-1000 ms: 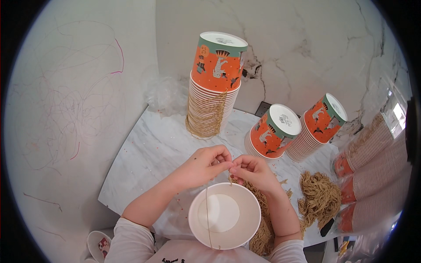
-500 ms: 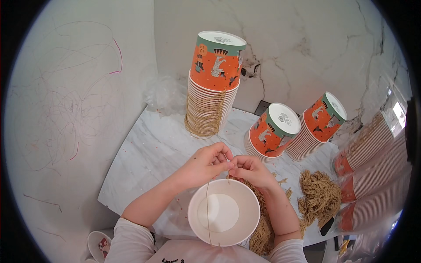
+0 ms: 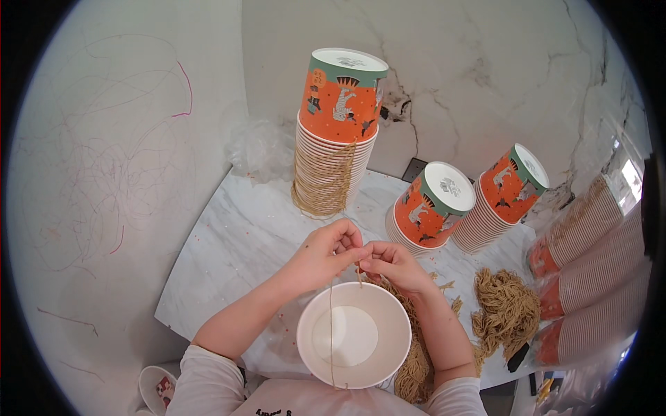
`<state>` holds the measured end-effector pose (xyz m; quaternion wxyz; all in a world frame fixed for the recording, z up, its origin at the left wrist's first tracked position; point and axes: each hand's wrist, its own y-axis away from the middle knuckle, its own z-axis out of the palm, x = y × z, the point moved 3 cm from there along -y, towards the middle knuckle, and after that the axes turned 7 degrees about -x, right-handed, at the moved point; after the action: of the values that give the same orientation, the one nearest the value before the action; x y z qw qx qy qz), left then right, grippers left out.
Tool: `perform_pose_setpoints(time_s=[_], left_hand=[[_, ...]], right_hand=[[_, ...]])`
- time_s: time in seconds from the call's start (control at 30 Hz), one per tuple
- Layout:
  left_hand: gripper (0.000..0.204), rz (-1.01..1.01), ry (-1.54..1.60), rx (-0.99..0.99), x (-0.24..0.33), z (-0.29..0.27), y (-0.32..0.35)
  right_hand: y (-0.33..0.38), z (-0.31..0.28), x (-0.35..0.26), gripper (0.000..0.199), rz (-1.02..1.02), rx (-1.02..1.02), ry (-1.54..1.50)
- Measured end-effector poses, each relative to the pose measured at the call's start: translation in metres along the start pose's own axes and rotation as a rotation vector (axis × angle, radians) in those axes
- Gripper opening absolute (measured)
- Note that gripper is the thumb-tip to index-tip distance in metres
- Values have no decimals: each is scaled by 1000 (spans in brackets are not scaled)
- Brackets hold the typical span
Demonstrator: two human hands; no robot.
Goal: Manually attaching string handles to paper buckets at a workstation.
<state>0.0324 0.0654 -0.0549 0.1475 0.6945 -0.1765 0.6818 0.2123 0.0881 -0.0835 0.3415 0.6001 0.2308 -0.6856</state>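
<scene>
A white paper bucket (image 3: 392, 347) stands mouth up close in front of my body. Thin tan twine (image 3: 331, 326) runs straight across its opening, from my left hand (image 3: 324, 255) to a small knot at the near rim. A short twine end hangs beside the far rim, below my fingers. My left hand pinches the twine between thumb and fingers above the far rim. Touching it, my right hand (image 3: 397, 267) also pinches the twine; the exact grip is partly hidden. A heap of cut twine (image 3: 414, 367) lies just right of the bucket, partly under my right forearm.
Behind my hands stands a tall stack of upside-down orange and green buckets (image 3: 340, 104), tan twine loops draped on its side. Two shorter stacks (image 3: 424, 215) (image 3: 503, 187) stand farther right. Another twine pile (image 3: 506, 308) and plastic-wrapped bucket stacks (image 3: 590, 277) are at the right.
Both hands have shifted slightly left and away from me, fingertips still together on the twine. The strand across the bucket now hangs a little straighter.
</scene>
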Motion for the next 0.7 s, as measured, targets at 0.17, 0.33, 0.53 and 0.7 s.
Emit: perform_pose_setpoints(time_s=[0.17, 0.33, 0.53, 0.7], left_hand=[[16, 51, -44, 9, -1, -1, -1], [16, 70, -71, 34, -5, -1, -3], [17, 71, -122, 110, -4, -9, -2], [17, 45, -118, 155, 13, -21, 5]], right_hand=[[-1, -1, 3, 12, -2, 44, -37], [-2, -6, 7, 11, 39, 9, -28], [-2, -16, 13, 11, 108, -137, -39], [-3, -19, 17, 13, 199, -235, -98]])
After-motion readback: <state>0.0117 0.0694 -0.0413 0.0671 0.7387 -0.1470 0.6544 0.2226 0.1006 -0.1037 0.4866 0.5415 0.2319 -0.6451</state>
